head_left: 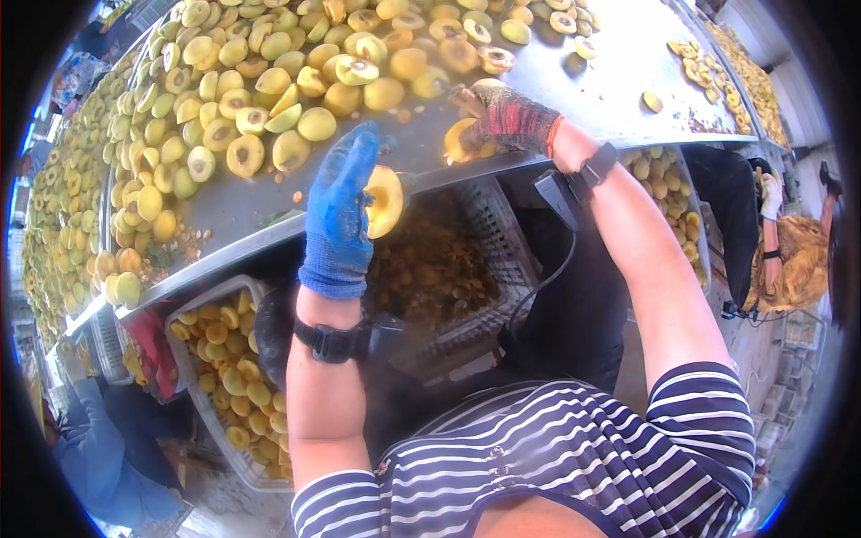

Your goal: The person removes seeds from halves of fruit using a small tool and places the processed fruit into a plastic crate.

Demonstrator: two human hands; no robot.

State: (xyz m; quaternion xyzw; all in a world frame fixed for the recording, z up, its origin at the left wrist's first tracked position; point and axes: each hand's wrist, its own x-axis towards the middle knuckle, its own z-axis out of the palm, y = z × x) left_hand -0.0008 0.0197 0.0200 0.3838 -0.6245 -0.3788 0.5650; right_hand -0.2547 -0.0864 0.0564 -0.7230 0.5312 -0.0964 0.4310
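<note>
My left hand (pixel 339 211), in a blue knitted glove, holds a yellow peach half (pixel 385 203) between thumb and palm, just over the front edge of the metal table. The half's cut face, with a hollow in it, is turned outward. My right hand (pixel 516 124), in a red and black glove, has its fingers curled over another yellow peach half (pixel 461 141) at the table edge. Its fingertips are smeared, and any tool there cannot be made out. Many halved peaches (pixel 245 155), some with stones in them, lie heaped beyond both hands.
Below the table edge stands a crate (pixel 491 235) of brownish scraps. Left of it, a pale crate (pixel 235 462) holds peach halves; another batch of peach halves (pixel 664 184) sits under the right side. Co-workers show at lower left, a blue sleeve (pixel 112 462), and far right, a gloved hand (pixel 771 195).
</note>
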